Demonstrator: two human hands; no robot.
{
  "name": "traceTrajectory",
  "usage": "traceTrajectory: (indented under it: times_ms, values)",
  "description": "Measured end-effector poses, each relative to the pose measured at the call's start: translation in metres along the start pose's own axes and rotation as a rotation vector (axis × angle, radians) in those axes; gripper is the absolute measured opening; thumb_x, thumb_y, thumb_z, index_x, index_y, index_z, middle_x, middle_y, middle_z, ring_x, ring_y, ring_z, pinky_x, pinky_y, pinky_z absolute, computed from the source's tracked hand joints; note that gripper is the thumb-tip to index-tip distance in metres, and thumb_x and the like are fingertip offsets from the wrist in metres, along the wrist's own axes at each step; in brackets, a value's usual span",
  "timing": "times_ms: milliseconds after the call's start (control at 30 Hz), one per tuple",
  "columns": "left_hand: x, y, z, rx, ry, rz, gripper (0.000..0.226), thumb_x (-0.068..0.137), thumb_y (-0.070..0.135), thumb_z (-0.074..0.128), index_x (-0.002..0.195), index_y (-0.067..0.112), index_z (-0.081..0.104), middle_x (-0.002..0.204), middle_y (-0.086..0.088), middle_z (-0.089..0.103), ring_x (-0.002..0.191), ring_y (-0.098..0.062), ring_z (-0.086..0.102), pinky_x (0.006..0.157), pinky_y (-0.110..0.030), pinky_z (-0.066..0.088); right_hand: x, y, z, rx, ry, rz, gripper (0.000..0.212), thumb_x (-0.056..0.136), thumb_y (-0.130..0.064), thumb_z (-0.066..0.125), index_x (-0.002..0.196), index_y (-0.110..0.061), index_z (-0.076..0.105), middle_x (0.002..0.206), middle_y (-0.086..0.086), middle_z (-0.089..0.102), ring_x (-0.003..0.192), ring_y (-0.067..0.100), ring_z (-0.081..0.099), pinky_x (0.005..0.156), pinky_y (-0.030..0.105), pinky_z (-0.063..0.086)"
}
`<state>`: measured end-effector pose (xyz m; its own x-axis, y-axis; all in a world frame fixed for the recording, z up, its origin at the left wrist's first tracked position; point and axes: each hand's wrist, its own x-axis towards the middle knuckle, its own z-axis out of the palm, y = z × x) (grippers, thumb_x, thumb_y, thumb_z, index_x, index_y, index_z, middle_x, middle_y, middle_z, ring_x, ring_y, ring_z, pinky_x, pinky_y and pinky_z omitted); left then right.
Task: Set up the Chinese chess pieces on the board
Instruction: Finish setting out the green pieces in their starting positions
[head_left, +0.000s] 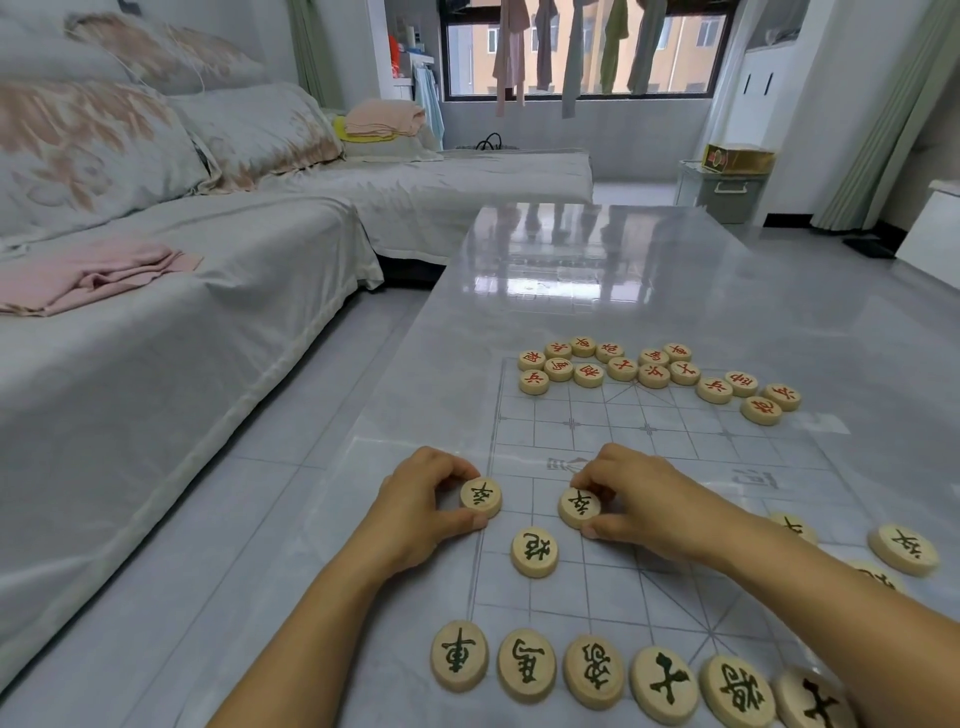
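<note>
1. Left hand (415, 499): thumb and curled fingers pinch a dark-lettered piece (480, 498). The piece lies flat on the left edge line of the board (675, 447), just on the near side of its middle band.
2. Right hand (639, 499): thumb and fingers pinch a second dark-lettered piece (579, 508), further right in the same row and also flat on the board.
3. The board is a faint grid on a thin sheet, spread on the glossy tabletop (623, 260). The right forearm covers the grid's near right part, and the characters in the middle band are too faint to read.
4. A lone piece (534, 552) lies between the two hands and nearer the viewer, touching neither.
5. The near row (592, 670) is six dark-lettered pieces side by side along the board's near edge. The rightmost is partly covered by the forearm and cut off by the frame.
6. The side pieces (904, 549) lie right of the board. One shows whole and others peek out behind the right forearm, so their number cannot be told.
7. The red-lettered pieces (623, 366) form a loose face-up cluster along the far edge, many of them touching.
8. A lidded bin (727, 195) stands beyond the tabletop with its contents hidden. A gold box (737, 158) rests on its lid.
</note>
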<state>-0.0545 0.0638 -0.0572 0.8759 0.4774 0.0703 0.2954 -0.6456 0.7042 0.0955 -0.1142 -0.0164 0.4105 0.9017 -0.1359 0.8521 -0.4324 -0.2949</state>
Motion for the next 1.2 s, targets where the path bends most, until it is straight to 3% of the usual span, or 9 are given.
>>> traceTrajectory:
  times_ms: [500,633,733,900,1067,1200]
  values:
    - [0.001,-0.006,0.004,-0.033,0.035,0.013,0.046,0.066,0.033,0.08,0.103,0.034,0.054,0.107,0.013,0.052,0.104,-0.011,0.049,0.095,-0.033,0.043,0.001,-0.001,0.001,-0.009,-0.011,0.02,0.041,0.085,-0.034,0.061,0.123,-0.023,0.05,0.121,-0.001,0.048,0.107,0.017,0.049,0.095,0.03,0.043]
    - [0.0,-0.008,0.005,-0.095,0.062,0.014,0.049,0.063,0.028,0.083,0.103,0.032,0.055,0.106,0.011,0.055,0.101,-0.01,0.051,0.09,-0.027,0.045,-0.003,-0.002,-0.002,-0.008,-0.017,0.024,0.052,0.085,-0.033,0.06,0.133,-0.023,0.041,0.127,-0.001,0.047,0.113,0.018,0.049,0.097,0.03,0.041]
    - [-0.002,-0.006,0.005,-0.127,0.08,0.002,0.051,0.063,0.025,0.083,0.106,0.029,0.055,0.104,0.009,0.056,0.099,-0.007,0.052,0.085,-0.018,0.043,-0.016,0.004,-0.019,0.112,0.065,0.057,0.059,0.086,-0.031,0.06,0.138,-0.024,0.034,0.127,-0.004,0.049,0.113,0.011,0.049,0.097,0.025,0.04]
    - [-0.004,-0.002,0.006,-0.171,0.089,-0.005,0.046,0.066,0.023,0.081,0.104,0.028,0.056,0.101,0.006,0.058,0.096,-0.008,0.053,0.08,-0.016,0.042,-0.057,0.049,-0.048,0.217,0.238,0.161,0.046,0.088,-0.03,0.056,0.132,-0.023,0.043,0.114,-0.012,0.051,0.101,0.003,0.049,0.087,0.018,0.037]
    - [-0.006,0.001,0.007,-0.218,0.13,-0.021,0.024,0.08,0.025,0.069,0.103,0.021,0.061,0.099,-0.001,0.062,0.095,-0.016,0.057,0.079,-0.019,0.044,-0.106,0.104,-0.054,0.286,0.322,0.343,0.037,0.09,-0.025,0.055,0.125,-0.016,0.053,0.121,0.001,0.058,0.099,0.01,0.051,0.087,0.025,0.036]
    - [-0.005,0.003,0.006,-0.239,0.136,-0.055,0.011,0.088,0.034,0.056,0.094,0.027,0.062,0.1,0.0,0.064,0.096,-0.014,0.059,0.081,-0.023,0.045,-0.14,0.142,-0.045,0.473,0.469,0.472,0.032,0.091,-0.023,0.052,0.121,-0.012,0.057,0.124,0.008,0.058,0.101,0.015,0.048,0.087,0.03,0.033]
